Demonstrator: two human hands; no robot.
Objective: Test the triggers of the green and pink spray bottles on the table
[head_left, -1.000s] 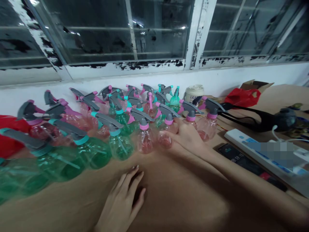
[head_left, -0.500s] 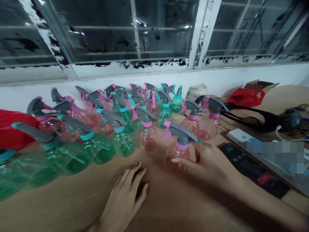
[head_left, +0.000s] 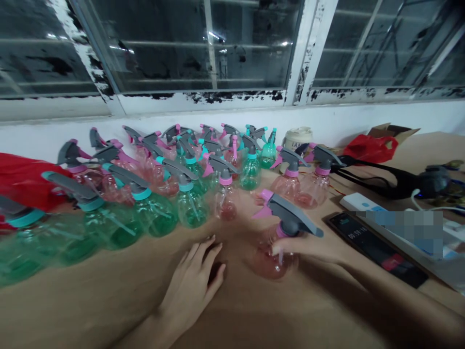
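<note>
My right hand [head_left: 308, 245] is wrapped round a clear pink spray bottle [head_left: 272, 261] with a grey and pink trigger head. The bottle leans slightly, and I cannot tell whether its base touches the table. To its left, my left hand [head_left: 194, 274] rests on the table with fingers spread, holding nothing. Beyond the hands stand several more spray bottles. A green one [head_left: 192, 211] and a pink one [head_left: 225, 201] are nearest my left fingertips. Two further pink bottles, one of them here [head_left: 286, 186], stand behind the held one.
A phone [head_left: 378, 249] showing a timer lies at the right beside a white power strip [head_left: 363, 206]. Behind are a black strap [head_left: 385, 177], a red bag [head_left: 372, 148] and a white tub [head_left: 298, 138]. Another red bag [head_left: 29, 182] sits far left, below the window wall.
My right hand has brought the pink spray bottle closer to me and a little to the right, its head now tilted more. My left hand stays nearly in place; the view has shifted slightly.
</note>
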